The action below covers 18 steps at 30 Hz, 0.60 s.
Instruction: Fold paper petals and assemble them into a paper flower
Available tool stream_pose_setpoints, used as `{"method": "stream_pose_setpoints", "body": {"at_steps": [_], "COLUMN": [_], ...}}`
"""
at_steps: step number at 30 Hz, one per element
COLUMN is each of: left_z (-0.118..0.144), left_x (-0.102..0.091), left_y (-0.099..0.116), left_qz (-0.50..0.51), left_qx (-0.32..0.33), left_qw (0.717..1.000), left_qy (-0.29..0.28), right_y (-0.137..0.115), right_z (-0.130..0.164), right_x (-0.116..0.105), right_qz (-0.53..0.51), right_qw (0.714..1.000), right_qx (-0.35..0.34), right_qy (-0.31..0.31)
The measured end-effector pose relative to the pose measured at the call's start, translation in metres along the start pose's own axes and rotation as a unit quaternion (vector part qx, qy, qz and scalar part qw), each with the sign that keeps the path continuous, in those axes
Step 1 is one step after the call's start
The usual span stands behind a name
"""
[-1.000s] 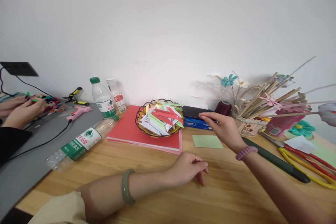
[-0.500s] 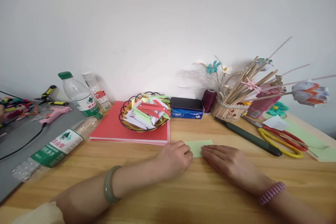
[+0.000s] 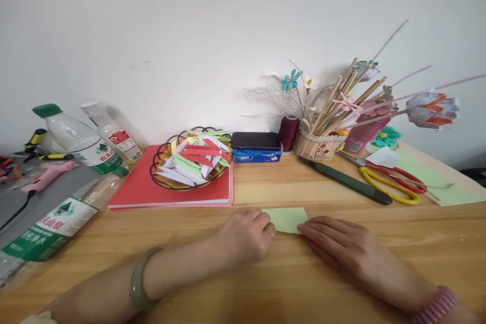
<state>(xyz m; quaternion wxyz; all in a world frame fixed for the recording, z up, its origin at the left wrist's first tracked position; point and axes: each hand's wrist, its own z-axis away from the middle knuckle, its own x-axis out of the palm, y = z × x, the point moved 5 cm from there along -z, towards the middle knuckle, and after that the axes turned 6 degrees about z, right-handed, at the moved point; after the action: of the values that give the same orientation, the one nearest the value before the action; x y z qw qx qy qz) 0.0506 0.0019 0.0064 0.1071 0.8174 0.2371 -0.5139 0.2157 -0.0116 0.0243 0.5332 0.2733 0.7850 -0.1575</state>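
Observation:
A small light green piece of paper (image 3: 288, 218) lies low over the table between my two hands. My left hand (image 3: 246, 235) is closed at its left end, fingers curled over the edge; a thin ring shows on one finger. My right hand (image 3: 341, 243) comes in from the right, its fingers pressed together and the tips gripping the paper's right corner. The thumbs are mostly hidden. Behind the left hand, a round basket (image 3: 154, 171) holds folded strips of white, green, red and yellow paper. It rests on a stack of red paper (image 3: 129, 182).
Plastic bottles (image 3: 56, 223) and a pink glue gun (image 3: 51, 174) are at the left. Against the wall stand a blue box (image 3: 256, 155), a dark thread spool (image 3: 289, 133) and a holder with sticks and craft flowers (image 3: 317, 146). A dark green long tool (image 3: 349, 183) and scissors (image 3: 395, 182) lie right.
The view has shifted, so the background things sit further left. My right hand has moved slightly away from my left, and more of the green paper shows between them.

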Motion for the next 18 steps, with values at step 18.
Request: {"method": "stream_pose_setpoints", "body": {"at_steps": [18], "left_z": [-0.009], "left_x": [0.002], "left_y": [-0.033], "left_qz": [0.383], "left_qx": [-0.365], "left_qw": [0.845], "left_qy": [-0.076], "right_y": [0.049], "right_z": [0.006], "right_x": [0.027], "right_qz": [-0.252], "right_qw": [0.913], "right_qx": [0.295], "right_qy": [-0.128]}}
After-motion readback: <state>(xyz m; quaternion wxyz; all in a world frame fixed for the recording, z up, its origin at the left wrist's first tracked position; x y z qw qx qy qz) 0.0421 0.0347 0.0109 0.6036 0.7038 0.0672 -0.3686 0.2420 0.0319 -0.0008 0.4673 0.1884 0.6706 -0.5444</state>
